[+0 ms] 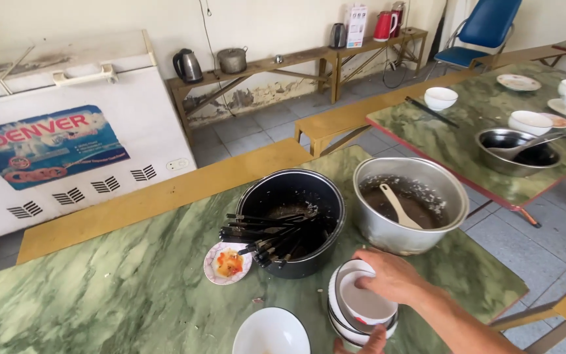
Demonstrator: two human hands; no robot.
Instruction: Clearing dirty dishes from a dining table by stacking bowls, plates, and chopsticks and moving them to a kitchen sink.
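My right hand [393,275] reaches in from the lower right and grips the rim of the top white bowl in a stack of bowls [361,305] on the green marble table [113,288]. Only the fingertips of my left hand [368,342] show at the bottom edge, touching the stack's near side. Just behind the stack stands a black pot [296,196] with several black chopsticks [263,236] laid across its rim. To its right is a metal pot [409,200] with dark liquid and a pale rice paddle [397,206].
A small plate with food scraps [228,263] sits left of the black pot, and a white bowl [271,333] lies at the near edge. A second green table [473,124] at right carries bowls and a metal basin [517,151]. Wooden benches, a white chest freezer [67,137].
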